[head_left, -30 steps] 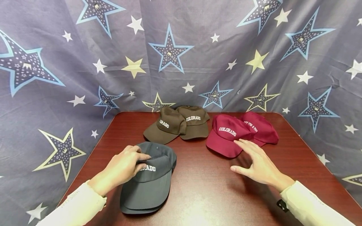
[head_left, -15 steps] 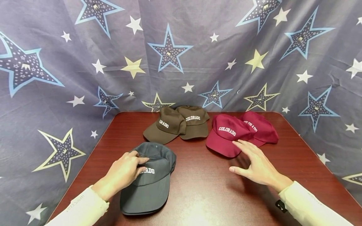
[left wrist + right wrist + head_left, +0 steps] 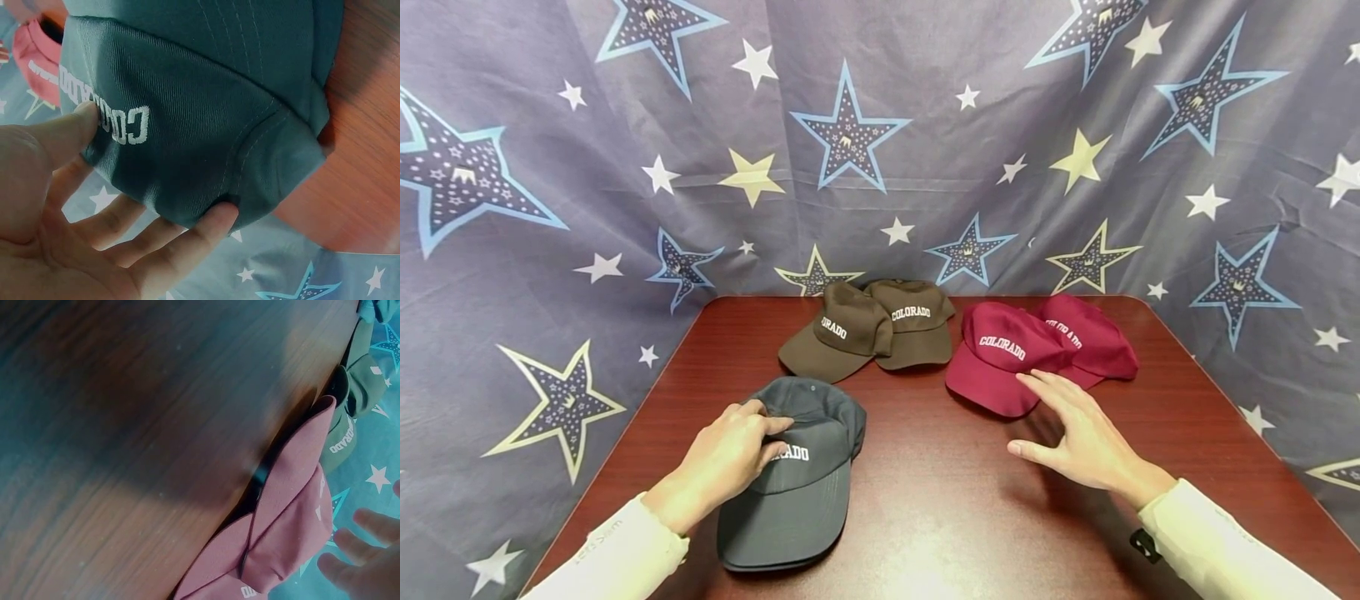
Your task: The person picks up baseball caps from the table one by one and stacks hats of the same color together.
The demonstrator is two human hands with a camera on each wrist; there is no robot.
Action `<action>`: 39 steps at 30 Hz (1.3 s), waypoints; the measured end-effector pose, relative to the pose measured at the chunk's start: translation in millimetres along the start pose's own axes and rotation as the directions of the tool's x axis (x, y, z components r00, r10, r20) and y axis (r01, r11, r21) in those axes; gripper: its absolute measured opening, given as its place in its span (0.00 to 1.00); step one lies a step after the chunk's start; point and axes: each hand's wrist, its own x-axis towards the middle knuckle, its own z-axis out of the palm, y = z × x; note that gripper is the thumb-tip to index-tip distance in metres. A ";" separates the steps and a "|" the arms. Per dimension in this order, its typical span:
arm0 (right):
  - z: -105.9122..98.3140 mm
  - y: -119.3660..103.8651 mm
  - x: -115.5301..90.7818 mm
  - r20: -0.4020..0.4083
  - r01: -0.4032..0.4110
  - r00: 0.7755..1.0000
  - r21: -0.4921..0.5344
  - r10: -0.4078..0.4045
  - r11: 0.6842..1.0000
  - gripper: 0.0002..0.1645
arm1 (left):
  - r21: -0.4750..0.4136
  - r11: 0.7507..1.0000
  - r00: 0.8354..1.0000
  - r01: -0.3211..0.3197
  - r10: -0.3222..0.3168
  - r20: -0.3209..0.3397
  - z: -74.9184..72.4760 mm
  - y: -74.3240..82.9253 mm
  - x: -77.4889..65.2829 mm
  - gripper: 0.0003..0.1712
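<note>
A dark blue-grey baseball cap (image 3: 790, 517) with white COLORADO lettering lies at the left front, its brim toward me. My left hand (image 3: 718, 458) holds its crown, thumb on the front panel over part of the lettering. In the left wrist view, the fingers (image 3: 181, 250) reach along the crown's top side. My right hand (image 3: 1086, 442) hovers with spread, relaxed fingers, nothing held, just in front of a maroon cap (image 3: 992, 387). A second maroon cap (image 3: 1097, 346) overlaps behind it.
Two brown caps (image 3: 917, 354) overlap at the back middle of the reddish wooden table (image 3: 925, 483). A star-patterned curtain (image 3: 880, 167) hangs behind and beside the table. A small black object (image 3: 1145, 546) shows by the right cuff.
My left hand has moved slightly down and right on the dark cap. A second brim edge visible earlier under its brim now lines up with it. The right hand has barely moved.
</note>
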 end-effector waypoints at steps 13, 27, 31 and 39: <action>-0.4 0.5 0.6 -0.004 0.003 1.000 -0.004 -0.003 1.000 0.57 | -0.030 0.998 0.999 -0.049 0.049 -0.008 2.8 -1.7 -0.4 0.17; 0.3 2.5 -0.7 -0.005 -0.001 1.000 -0.009 0.001 1.000 0.57 | -0.073 0.994 0.996 -0.081 0.083 0.016 -0.3 -2.4 1.0 0.19; -0.5 3.1 -1.1 -0.005 -0.004 1.000 -0.007 0.004 1.000 0.57 | -0.047 0.996 0.996 -0.076 0.078 0.046 -5.6 0.3 4.5 0.22; -1.6 2.7 -3.2 -0.006 -0.004 1.000 -0.006 0.004 1.000 0.57 | 0.062 0.998 0.997 0.022 -0.026 0.072 -17.6 7.7 18.0 0.26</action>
